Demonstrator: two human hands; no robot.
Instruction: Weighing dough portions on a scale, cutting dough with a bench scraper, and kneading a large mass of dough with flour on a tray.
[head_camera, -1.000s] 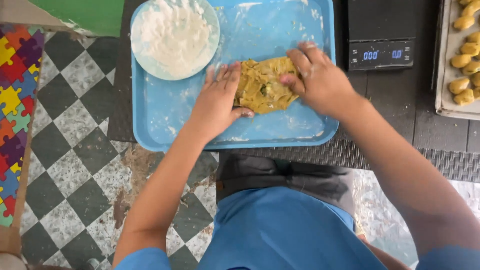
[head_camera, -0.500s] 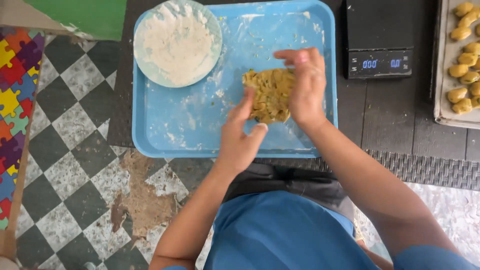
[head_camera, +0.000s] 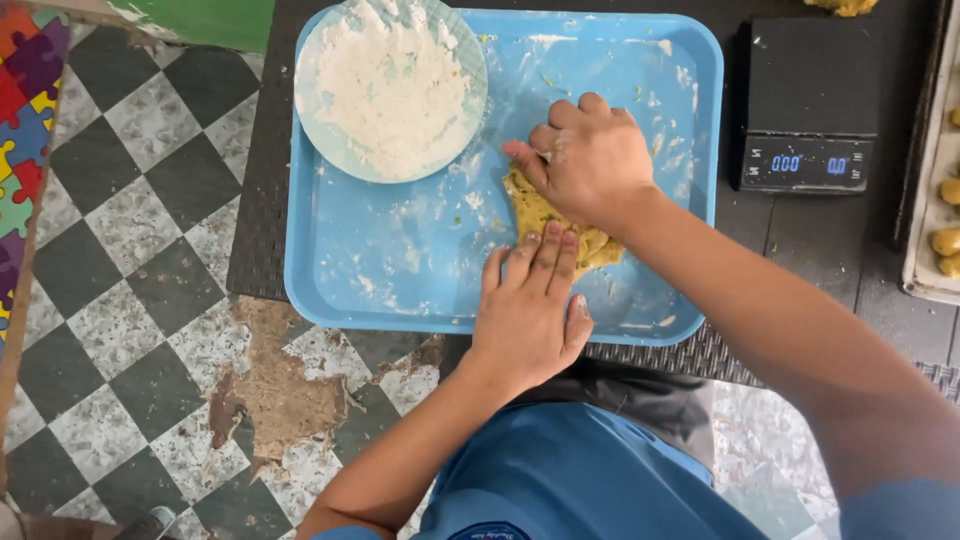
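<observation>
I'd keep my right hand (head_camera: 590, 160) clenched knuckle-down on the dough (head_camera: 535, 212) mid-frame, left hand (head_camera: 527, 310) flat and released, bracing its lower edge.

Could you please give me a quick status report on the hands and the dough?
Left hand flat, fingertips on dough's near edge. Right hand pressing down on dough, on blue tray. Flour plate at tray's far left corner, clear of both hands.
</observation>
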